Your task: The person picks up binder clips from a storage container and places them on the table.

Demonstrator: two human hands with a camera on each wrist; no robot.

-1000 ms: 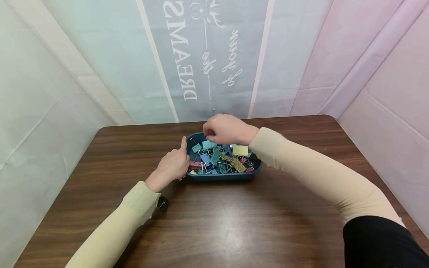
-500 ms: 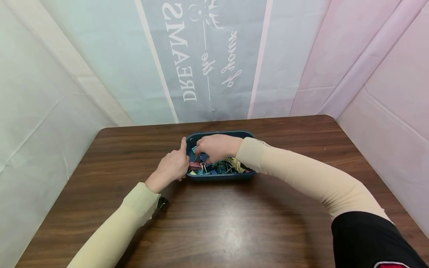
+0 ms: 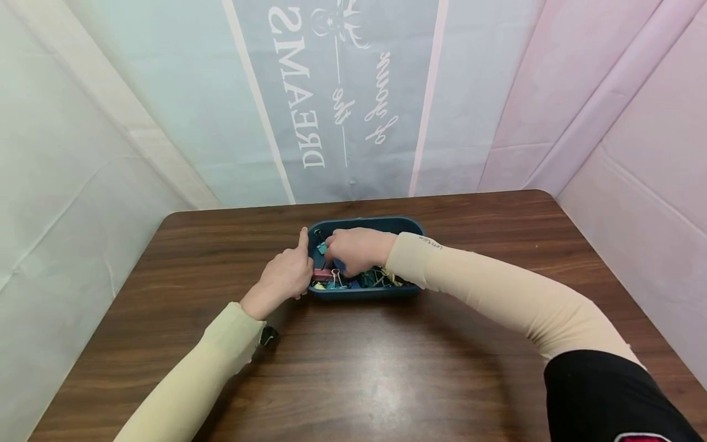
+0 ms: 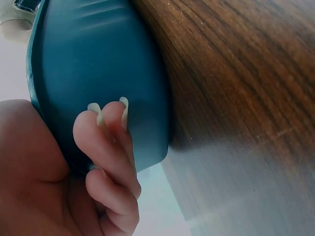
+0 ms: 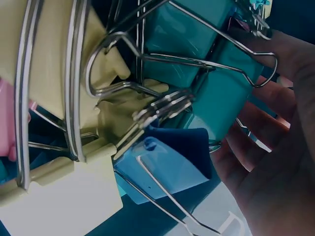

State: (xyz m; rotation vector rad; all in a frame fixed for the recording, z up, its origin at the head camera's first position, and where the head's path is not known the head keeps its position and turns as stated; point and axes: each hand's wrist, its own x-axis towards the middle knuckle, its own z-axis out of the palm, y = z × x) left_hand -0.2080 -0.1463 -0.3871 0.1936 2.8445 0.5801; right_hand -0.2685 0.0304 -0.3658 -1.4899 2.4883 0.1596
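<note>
A dark blue bin [image 3: 364, 293] holds binder clips of several colours. My left hand [image 3: 284, 273] grips its left end, one finger pointing up along the rim; in the left wrist view curled fingers [image 4: 110, 142] press the outer wall [image 4: 108, 59]. Inside the bin's left half, my right hand [image 3: 361, 250] reaches down among clips, near a pink clip [image 3: 321, 274] and a teal clip [image 3: 322, 248]. The right wrist view shows my right hand [image 5: 275, 123] against a large teal clip [image 5: 229, 88], beside a blue clip [image 5: 162, 162]; its fingertips are partly hidden, so a grip cannot be confirmed.
The bin stands on a brown wooden table [image 3: 353, 362] near its back edge. Behind hangs a printed cloth [image 3: 353, 98] with white lettering, and pale cloth walls stand on both sides. A small black object [image 3: 268, 336] sits at my left cuff.
My right hand has come down from above the bin's back rim into the clips, moving toward the front. The left hand has stayed on the bin's end.
</note>
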